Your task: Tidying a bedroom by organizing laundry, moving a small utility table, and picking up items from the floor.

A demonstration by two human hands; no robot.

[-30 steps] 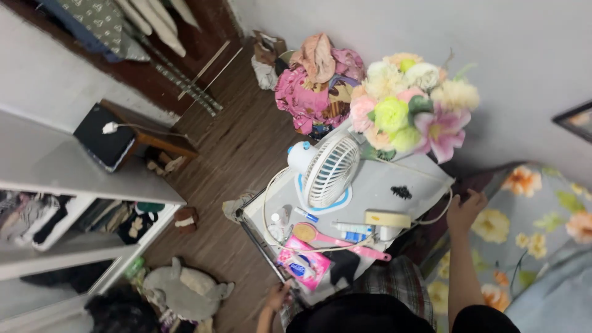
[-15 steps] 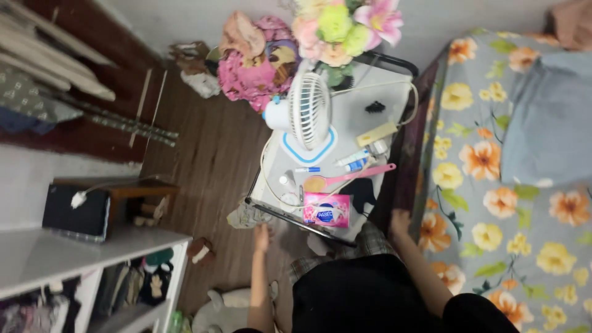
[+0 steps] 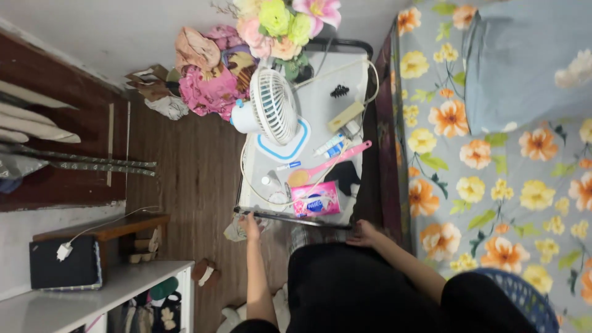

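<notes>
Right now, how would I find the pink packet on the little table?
Find the small white table beside the flowery bed. At its near edge, between the two hands, lies the pink packet, flat and rectangular, unlike the long pink brush next to it.

A small, lived-in bedroom in a home, seen from above.

A bed with a grey floral sheet [image 3: 493, 160] and a blue pillow [image 3: 530, 61] stands just beside a small white table [image 3: 320, 92] crowded with a desk fan [image 3: 271, 108], a pink hairbrush [image 3: 336, 161], tubes, a pink tissue pack [image 3: 316, 200] and artificial flowers [image 3: 283, 21]. Clothes [image 3: 206, 71] are heaped on the dark wooden floor [image 3: 185, 179], near a white shelf unit [image 3: 105, 293].
</notes>
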